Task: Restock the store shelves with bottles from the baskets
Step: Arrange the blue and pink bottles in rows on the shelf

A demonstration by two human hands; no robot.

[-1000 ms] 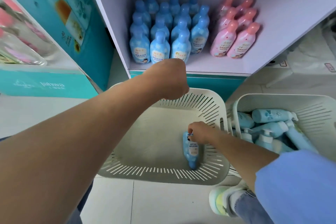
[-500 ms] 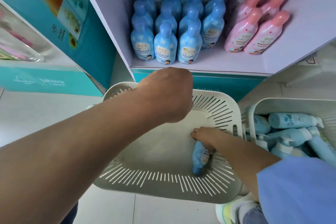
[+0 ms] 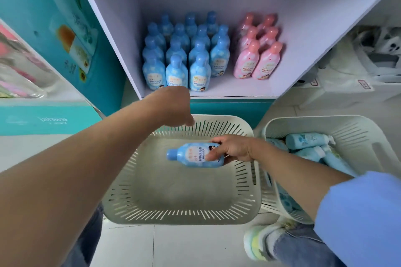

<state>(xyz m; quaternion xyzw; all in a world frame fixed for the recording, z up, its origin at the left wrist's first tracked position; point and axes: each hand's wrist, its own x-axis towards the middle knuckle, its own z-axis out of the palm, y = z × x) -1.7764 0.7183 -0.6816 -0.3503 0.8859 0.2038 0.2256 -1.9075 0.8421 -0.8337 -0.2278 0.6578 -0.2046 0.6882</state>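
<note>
At the far left a teal display stand [image 3: 65, 34] leans beside the white shelf [image 3: 238, 91]. On the shelf, blue bottles [image 3: 184, 54] stand upright in tight rows on the left part, with a smaller group of pink bottles [image 3: 258, 50] just beside them to the right. The left hand [image 3: 173, 106] reaches forward over the far rim of the near basket [image 3: 180, 214], its back to the camera and the fingers curled under — whether it holds anything cannot be told. The floor of that slotted white basket is bare. Above it the right hand [image 3: 234, 147] is closed around the base end of a single blue bottle [image 3: 193, 155], which lies sideways in the air with its cap pointing left, clear of the basket floor. To the right, touching the first, a second basket [image 3: 358, 128] holds several pale blue pump bottles [image 3: 308, 141] lying on their sides. A blue sleeve [image 3: 360, 219] covers the right upper arm.
</note>
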